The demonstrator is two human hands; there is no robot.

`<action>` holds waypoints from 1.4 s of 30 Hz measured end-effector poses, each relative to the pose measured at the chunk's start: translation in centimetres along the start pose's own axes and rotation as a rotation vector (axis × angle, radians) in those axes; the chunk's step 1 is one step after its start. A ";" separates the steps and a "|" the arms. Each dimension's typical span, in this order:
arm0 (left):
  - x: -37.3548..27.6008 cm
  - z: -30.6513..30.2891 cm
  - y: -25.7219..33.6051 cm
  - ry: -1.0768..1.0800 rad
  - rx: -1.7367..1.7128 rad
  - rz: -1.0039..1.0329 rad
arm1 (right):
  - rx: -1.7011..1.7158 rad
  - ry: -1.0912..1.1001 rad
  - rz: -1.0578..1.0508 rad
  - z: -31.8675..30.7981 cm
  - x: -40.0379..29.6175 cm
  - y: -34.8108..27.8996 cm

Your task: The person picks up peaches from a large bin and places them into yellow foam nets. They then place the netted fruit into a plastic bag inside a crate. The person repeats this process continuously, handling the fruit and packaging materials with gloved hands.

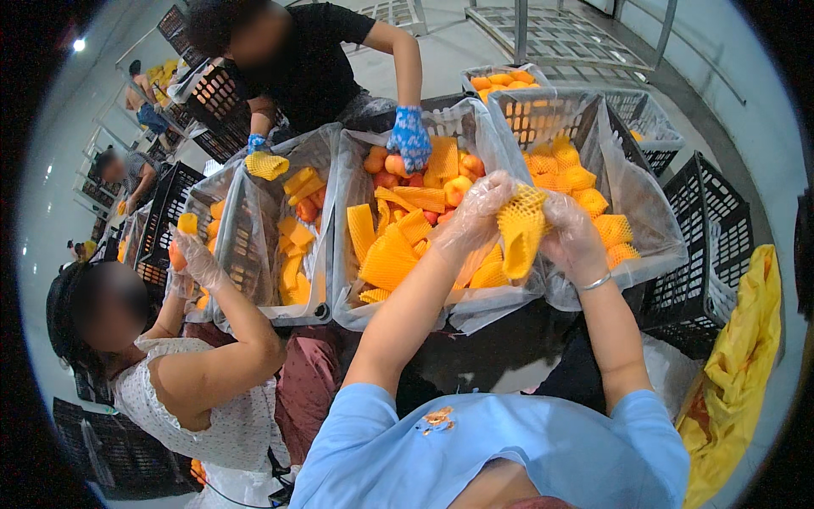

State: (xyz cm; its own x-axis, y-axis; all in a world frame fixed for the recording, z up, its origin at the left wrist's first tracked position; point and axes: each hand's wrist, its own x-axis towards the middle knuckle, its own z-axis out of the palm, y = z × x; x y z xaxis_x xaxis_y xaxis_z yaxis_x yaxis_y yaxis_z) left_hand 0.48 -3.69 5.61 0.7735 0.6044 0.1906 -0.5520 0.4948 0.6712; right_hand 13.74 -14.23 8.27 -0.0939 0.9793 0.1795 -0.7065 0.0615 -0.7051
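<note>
Both my hands wear clear plastic gloves and hold a yellow foam net sleeve [523, 235] between them. My left hand [484, 198] pinches its upper left edge, and my right hand [573, 234] grips its right side. The sleeve's lower end hangs down; whether a fruit is inside I cannot tell. Beneath it, a plastic-lined crate [474, 119] holds red-and-yellow peaches [458, 189] and loose flat foam sleeves [389, 257]. On the right, another lined crate [658, 245] contains several net-wrapped fruits [575, 179].
Across the crates, a co-worker's blue-gloved hand [410, 141] reaches among the peaches. At left, another co-worker's gloved hand [202, 259] holds a fruit. Black crates [696, 254] and a yellow bag [738, 382] stand to my right. Metal racks [566, 35] are behind.
</note>
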 end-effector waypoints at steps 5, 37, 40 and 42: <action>0.3 -0.9 0.2 0.064 0.202 -0.009 | -0.304 -0.031 0.245 -1.1 -0.5 -0.5; 3.7 -14.1 -6.4 -0.057 2.413 -0.281 | 0.134 0.348 -0.308 -3.0 0.2 -3.5; 3.7 -15.9 -6.6 -0.102 2.530 -0.221 | 0.107 0.325 -0.286 -3.3 0.5 -3.0; 4.1 -16.0 -6.7 0.076 2.433 -0.194 | 0.091 0.359 -0.292 -3.3 0.5 -3.1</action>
State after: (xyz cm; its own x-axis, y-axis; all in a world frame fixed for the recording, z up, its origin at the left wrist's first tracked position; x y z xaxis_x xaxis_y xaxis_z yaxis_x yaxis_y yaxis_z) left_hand 2.36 5.50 -9.60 0.7119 0.6981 0.0764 0.7016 -0.7116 -0.0354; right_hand 18.23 -13.27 8.29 0.3550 0.9293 0.1016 -0.7271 0.3428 -0.5948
